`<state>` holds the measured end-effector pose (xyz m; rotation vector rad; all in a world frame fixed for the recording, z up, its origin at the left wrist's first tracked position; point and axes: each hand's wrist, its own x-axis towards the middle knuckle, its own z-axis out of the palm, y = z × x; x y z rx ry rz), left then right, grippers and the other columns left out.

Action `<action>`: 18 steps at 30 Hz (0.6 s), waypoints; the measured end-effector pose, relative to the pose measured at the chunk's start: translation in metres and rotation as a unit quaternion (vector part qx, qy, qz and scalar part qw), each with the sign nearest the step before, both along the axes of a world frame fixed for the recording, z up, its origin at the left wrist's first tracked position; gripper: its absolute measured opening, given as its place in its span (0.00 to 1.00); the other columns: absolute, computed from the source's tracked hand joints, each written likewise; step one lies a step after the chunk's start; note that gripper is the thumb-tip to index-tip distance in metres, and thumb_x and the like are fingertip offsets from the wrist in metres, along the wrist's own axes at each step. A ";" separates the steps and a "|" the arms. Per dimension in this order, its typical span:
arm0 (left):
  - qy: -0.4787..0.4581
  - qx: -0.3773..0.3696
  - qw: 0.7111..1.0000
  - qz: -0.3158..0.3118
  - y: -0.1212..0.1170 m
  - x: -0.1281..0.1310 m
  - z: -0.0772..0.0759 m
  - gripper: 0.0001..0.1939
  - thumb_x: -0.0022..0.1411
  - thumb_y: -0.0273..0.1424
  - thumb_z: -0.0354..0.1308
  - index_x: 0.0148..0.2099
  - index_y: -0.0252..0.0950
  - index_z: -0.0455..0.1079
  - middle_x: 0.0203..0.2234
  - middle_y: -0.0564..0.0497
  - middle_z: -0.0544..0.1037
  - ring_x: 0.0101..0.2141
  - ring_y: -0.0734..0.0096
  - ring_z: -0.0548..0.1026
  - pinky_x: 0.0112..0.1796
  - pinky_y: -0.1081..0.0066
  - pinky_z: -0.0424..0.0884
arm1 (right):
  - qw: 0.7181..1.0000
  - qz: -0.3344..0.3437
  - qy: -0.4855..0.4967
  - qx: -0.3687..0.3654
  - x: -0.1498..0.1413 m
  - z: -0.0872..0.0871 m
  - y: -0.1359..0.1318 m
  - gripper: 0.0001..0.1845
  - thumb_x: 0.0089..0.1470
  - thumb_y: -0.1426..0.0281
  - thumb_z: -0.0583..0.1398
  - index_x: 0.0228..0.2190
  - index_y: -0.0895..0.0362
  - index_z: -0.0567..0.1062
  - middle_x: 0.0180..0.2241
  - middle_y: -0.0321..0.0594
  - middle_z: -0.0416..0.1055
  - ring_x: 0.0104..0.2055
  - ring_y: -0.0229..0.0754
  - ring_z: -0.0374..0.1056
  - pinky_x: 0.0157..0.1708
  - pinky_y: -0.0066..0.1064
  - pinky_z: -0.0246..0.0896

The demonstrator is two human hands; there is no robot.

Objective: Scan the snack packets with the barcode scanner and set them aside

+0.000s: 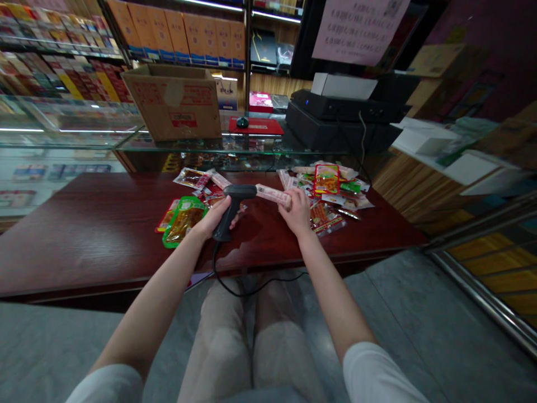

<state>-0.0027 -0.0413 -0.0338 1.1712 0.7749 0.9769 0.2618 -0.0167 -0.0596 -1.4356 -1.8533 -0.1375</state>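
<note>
My left hand [213, 218] is wrapped round the handle of a black barcode scanner [234, 204], its head pointing right and its cord hanging below the table edge. In my right hand [297, 211] is a long pale pink-and-white snack packet [273, 195], held by its right end just in front of the scanner's head. Left of the scanner lie a green snack bag [184, 219] and several smaller packets, one a dark brown snack packet [192, 178]. Beyond my right hand is a heap of mixed packets, with a red-edged snack pack [326, 179] on top.
The dark red wooden table [104, 224] meets a glass display counter at the back. On that counter stand an open cardboard box [176, 106], a red mat [255, 126] and a black machine [335, 123]. A metal-framed case [482, 285] is at the right.
</note>
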 end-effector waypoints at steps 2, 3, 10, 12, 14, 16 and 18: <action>-0.005 -0.001 1.000 -0.003 0.000 -0.001 0.000 0.35 0.52 0.61 0.62 0.41 0.31 0.71 0.15 0.53 0.70 0.16 0.74 0.67 0.17 0.74 0.60 | 0.999 -0.044 0.004 0.012 0.003 0.003 0.000 0.18 0.57 0.66 0.59 0.50 0.56 0.73 0.49 0.52 0.69 0.56 0.55 0.63 0.60 0.50 0.52; -0.008 0.000 1.000 -0.004 0.000 -0.002 -0.001 0.35 0.53 0.61 0.61 0.42 0.30 0.72 0.15 0.53 0.70 0.16 0.74 0.67 0.17 0.74 0.60 | 0.997 -0.073 0.009 0.017 0.006 0.006 0.001 0.20 0.58 0.66 0.59 0.51 0.56 0.72 0.49 0.53 0.69 0.56 0.55 0.62 0.61 0.50 0.51; -0.050 -0.009 0.998 0.036 0.007 -0.008 -0.002 0.36 0.54 0.61 0.59 0.41 0.28 0.73 0.14 0.52 0.70 0.15 0.75 0.66 0.17 0.74 0.60 | 0.965 -0.261 0.002 0.012 0.030 0.019 0.011 0.18 0.59 0.66 0.56 0.48 0.58 0.74 0.54 0.56 0.63 0.57 0.61 0.57 0.58 0.57 0.45; -0.055 -0.009 0.997 0.050 0.008 -0.009 -0.002 0.36 0.55 0.61 0.59 0.41 0.28 0.73 0.15 0.52 0.70 0.15 0.75 0.67 0.17 0.75 0.61 | 0.964 -0.265 -0.023 -0.006 0.031 0.017 0.010 0.16 0.57 0.65 0.58 0.45 0.59 0.75 0.53 0.55 0.65 0.55 0.60 0.58 0.58 0.56 0.44; -0.058 -0.011 0.997 0.053 0.007 -0.009 -0.002 0.36 0.55 0.60 0.59 0.41 0.28 0.73 0.15 0.52 0.71 0.16 0.75 0.67 0.17 0.75 0.61 | 0.967 -0.251 -0.043 -0.018 0.029 0.014 0.007 0.17 0.55 0.64 0.60 0.44 0.60 0.75 0.51 0.55 0.67 0.54 0.59 0.59 0.57 0.56 0.45; -0.062 -0.012 0.997 0.049 0.007 -0.009 -0.001 0.35 0.55 0.60 0.60 0.41 0.28 0.72 0.15 0.52 0.71 0.16 0.75 0.67 0.17 0.75 0.61 | 0.972 -0.230 -0.046 -0.008 0.027 0.013 0.004 0.19 0.56 0.62 0.60 0.46 0.60 0.74 0.52 0.56 0.67 0.54 0.59 0.59 0.57 0.55 0.46; -0.071 -0.010 0.996 0.052 0.006 -0.009 0.000 0.34 0.54 0.59 0.61 0.41 0.29 0.72 0.16 0.52 0.71 0.16 0.75 0.67 0.17 0.75 0.61 | 0.978 -0.203 -0.036 0.015 0.024 0.014 0.002 0.19 0.57 0.64 0.58 0.48 0.60 0.72 0.54 0.56 0.66 0.55 0.58 0.59 0.57 0.54 0.46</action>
